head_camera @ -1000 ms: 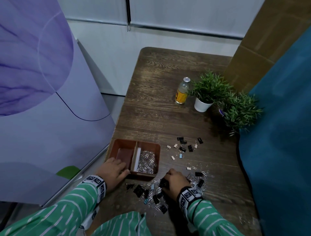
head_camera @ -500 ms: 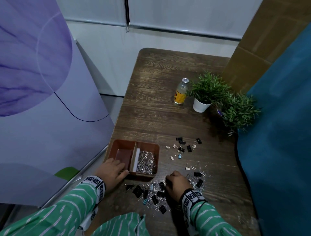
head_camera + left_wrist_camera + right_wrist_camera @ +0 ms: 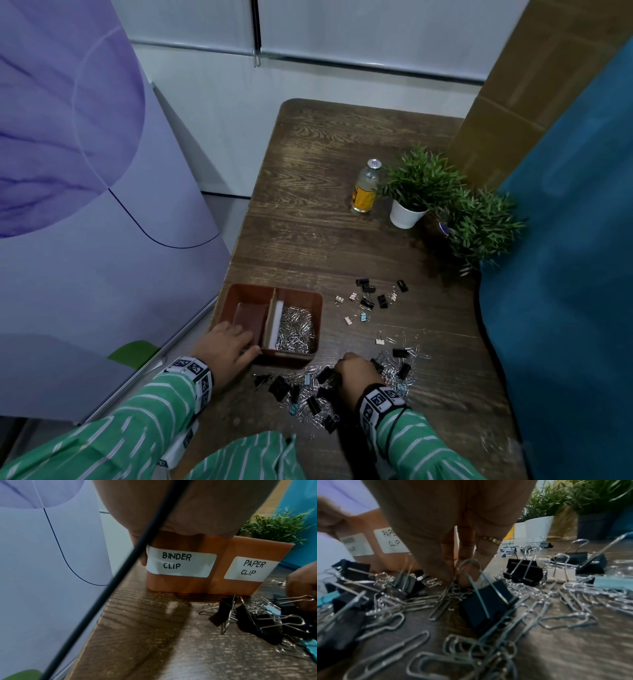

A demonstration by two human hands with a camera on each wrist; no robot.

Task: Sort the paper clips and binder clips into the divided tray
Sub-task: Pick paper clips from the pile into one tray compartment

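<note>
The brown divided tray (image 3: 305, 295) stands near the table's left edge; its front labels read BINDER CLIP (image 3: 180, 562) and PAPER CLIP (image 3: 252, 568). The right compartment holds silver paper clips (image 3: 294, 330); the left one looks bare. My left hand (image 3: 246, 346) grips the tray's near left corner, fingers over the rim (image 3: 171, 534). A mixed pile of black binder clips and paper clips (image 3: 308, 394) lies in front of the tray. My right hand (image 3: 342, 363) reaches down into it, its fingertips (image 3: 447, 574) pinching several paper clips (image 3: 452, 586) behind a black binder clip (image 3: 486, 601).
More binder clips (image 3: 373, 298) lie scattered right of the tray. A small bottle (image 3: 365, 186) and two potted plants (image 3: 409, 214) (image 3: 479, 226) stand further back. A blue cloth (image 3: 565, 274) borders the table's right side; a purple panel (image 3: 85, 205) stands at the left.
My right hand has shifted slightly within the clip pile. My left hand stays on the tray corner.
</note>
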